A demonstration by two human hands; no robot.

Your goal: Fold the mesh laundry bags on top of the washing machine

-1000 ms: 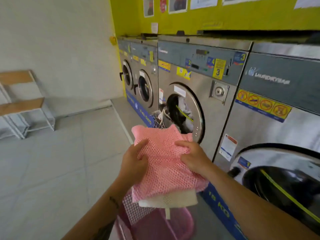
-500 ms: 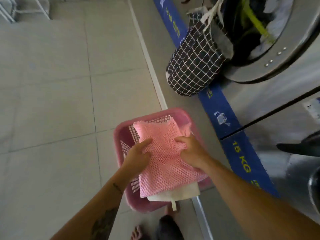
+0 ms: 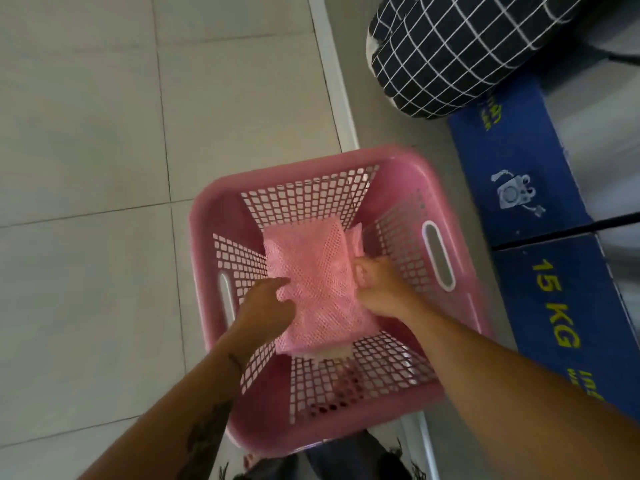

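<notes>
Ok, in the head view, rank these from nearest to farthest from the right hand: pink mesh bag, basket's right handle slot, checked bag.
1. Pink mesh bag: gripped by the right hand, in the basket.
2. Handle slot: just right, in the basket wall.
3. Checked bag: top right, on the floor.

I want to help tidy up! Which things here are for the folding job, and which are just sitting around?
For the job: pink mesh bag, white mesh bag under it, left hand, right hand, pink basket.

Just lying about: checked black bag, blue panel.
</notes>
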